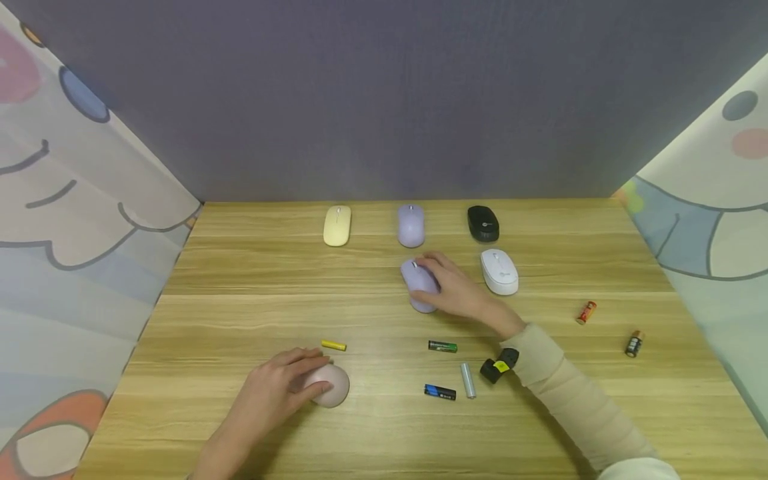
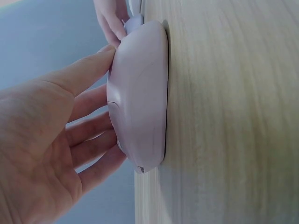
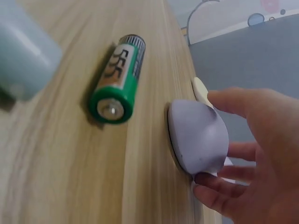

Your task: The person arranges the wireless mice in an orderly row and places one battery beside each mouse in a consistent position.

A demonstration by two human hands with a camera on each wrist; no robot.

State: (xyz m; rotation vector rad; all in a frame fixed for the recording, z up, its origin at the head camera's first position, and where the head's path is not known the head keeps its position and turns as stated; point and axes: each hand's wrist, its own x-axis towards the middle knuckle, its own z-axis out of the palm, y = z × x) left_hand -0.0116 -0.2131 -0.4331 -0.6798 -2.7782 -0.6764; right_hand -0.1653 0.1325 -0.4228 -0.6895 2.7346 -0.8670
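A wood-grain table [image 1: 252,267] runs back to a dark grey partition [image 1: 384,100], with cartoon-printed panels [image 1: 72,200] at the sides. The left hand [image 1: 273,383] grips a pink mouse [image 1: 336,387] near the front; the right hand [image 1: 457,290] grips the nearer lilac mouse [image 1: 418,275] (1 of 2 that colour) mid-table. The left wrist view alone shows the pink mouse's underside edge against the wood. Only the right wrist view makes "555" readable on the green battery [image 3: 119,79].
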